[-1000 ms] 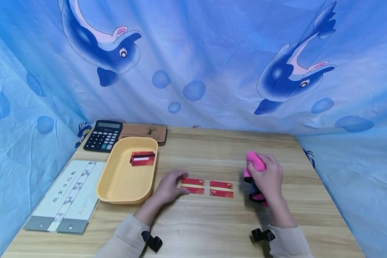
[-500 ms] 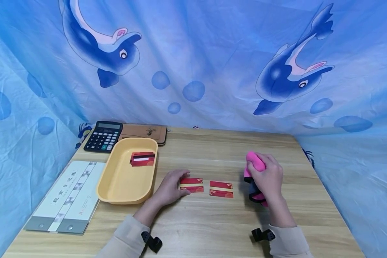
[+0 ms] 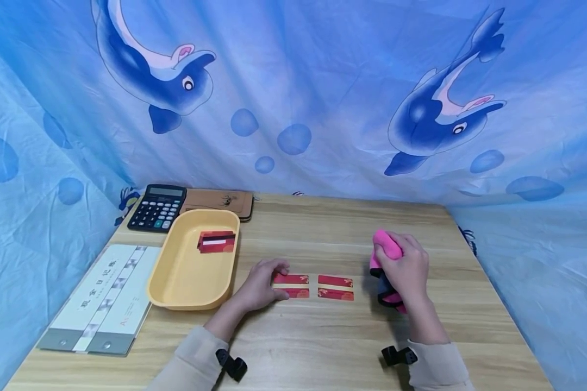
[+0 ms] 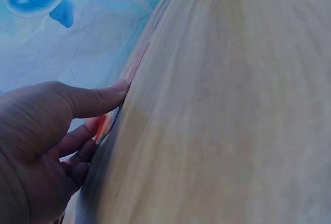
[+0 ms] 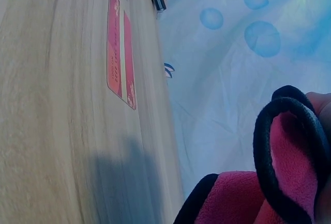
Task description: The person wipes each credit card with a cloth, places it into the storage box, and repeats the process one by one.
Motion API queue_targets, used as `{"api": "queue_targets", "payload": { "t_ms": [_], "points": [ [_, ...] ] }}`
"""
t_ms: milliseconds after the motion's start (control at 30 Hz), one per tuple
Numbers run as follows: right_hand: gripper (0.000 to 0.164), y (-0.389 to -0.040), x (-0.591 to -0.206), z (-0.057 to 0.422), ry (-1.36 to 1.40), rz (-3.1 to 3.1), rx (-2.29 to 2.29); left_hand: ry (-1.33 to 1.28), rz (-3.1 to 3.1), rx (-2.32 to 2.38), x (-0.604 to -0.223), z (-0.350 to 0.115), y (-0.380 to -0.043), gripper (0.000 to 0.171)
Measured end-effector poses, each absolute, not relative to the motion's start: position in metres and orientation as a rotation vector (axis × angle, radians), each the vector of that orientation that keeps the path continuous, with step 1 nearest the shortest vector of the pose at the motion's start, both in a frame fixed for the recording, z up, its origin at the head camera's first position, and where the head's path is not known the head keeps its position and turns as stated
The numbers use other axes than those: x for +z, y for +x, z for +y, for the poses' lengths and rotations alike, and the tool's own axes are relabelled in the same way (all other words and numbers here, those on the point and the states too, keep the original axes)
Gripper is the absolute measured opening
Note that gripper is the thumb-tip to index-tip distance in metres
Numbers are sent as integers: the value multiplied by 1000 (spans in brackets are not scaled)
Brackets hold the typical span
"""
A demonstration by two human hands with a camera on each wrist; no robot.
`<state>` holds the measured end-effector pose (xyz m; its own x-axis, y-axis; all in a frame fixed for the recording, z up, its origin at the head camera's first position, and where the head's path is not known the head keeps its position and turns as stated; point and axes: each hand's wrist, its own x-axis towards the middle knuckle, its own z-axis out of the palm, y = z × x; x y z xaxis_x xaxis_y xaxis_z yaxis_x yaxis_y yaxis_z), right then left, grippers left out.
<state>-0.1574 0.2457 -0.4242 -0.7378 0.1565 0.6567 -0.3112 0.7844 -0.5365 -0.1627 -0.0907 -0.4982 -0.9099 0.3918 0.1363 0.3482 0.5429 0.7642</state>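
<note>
Two red cards, each with a pale gold band across the middle, lie side by side on the wooden table (image 3: 293,347). My left hand (image 3: 259,285) pinches the left card (image 3: 295,279) by its long edges, index finger at the far edge and thumb at the near one; its left end is partly hidden. The right card (image 3: 335,281) lies a small gap away, untouched. Further right, my right hand (image 3: 410,269) grips a bunched pink cloth with dark edging (image 3: 387,244). In the right wrist view folds of that cloth (image 5: 292,167) fill the lower right.
Left of my left hand stands a yellow tray (image 3: 186,277) holding several red cards (image 3: 217,247). Behind it are a black calculator (image 3: 157,207) and a brown wallet-like case (image 3: 217,199). A white and grey ledger book (image 3: 100,298) lies at the left. Blue dolphin curtains surround the table.
The left card has shifted slightly leftward in my left hand, tilting up briefly and then settling lower beside the right card. My right hand and the cloth have stayed put.
</note>
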Motion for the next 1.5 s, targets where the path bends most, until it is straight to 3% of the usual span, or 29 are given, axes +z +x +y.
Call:
{"api": "queue_targets", "payload": {
  "t_ms": [333, 633, 833, 1100, 1500],
  "points": [
    [36, -158, -426, 246, 131, -2243, 849, 623, 2615, 1535, -501, -89, -156, 68],
    [36, -158, -426, 245, 128, -2243, 854, 318, 2441, 1930, -500, -81, -157, 39],
    [36, -161, -421, 244, 153, -2218, 855, 67, 2261, 2113, -478, -73, -160, 19],
    [34, -164, -405, 234, 220, -2180, 901, 16, 2071, 2253, -448, -63, -168, 26],
    [33, -169, -386, 204, 400, -2182, 952, 211, 1849, 2333, -416, -43, -177, 39]
  ]
}}
